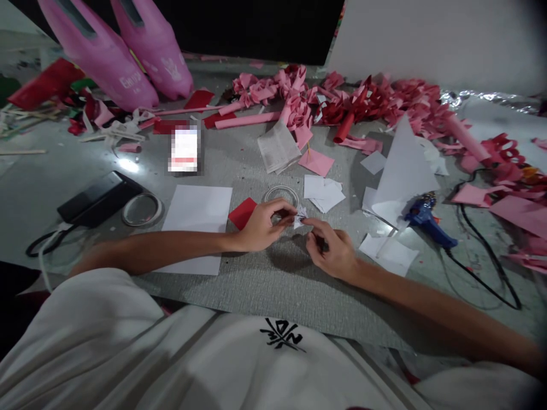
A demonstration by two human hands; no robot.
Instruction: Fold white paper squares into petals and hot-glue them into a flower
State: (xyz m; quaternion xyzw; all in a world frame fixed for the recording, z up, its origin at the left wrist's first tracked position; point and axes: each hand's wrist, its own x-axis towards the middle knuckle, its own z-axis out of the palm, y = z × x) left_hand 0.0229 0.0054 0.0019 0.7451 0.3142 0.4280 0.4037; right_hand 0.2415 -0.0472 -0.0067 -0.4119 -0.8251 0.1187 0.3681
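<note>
Both my hands meet over a grey mat (273,285) and pinch a small folded white paper piece (301,217). My left hand (261,226) has its fingers curled, thumb and fingertips closed on the paper's left side. My right hand (332,250) is closed too, with its forefinger and thumb on the paper's right side. A red paper square (242,212) lies just left of my left hand, and a clear tape ring (281,193) lies right behind it.
A white sheet (194,225) lies under my left forearm. A blue glue gun (427,219) with a black cord (482,273) lies at right, by cut white pieces (322,192). Pink and red paper curls (376,102), a dark phone (99,196), a second tape ring (142,209) and pink bottles (128,51) lie further out.
</note>
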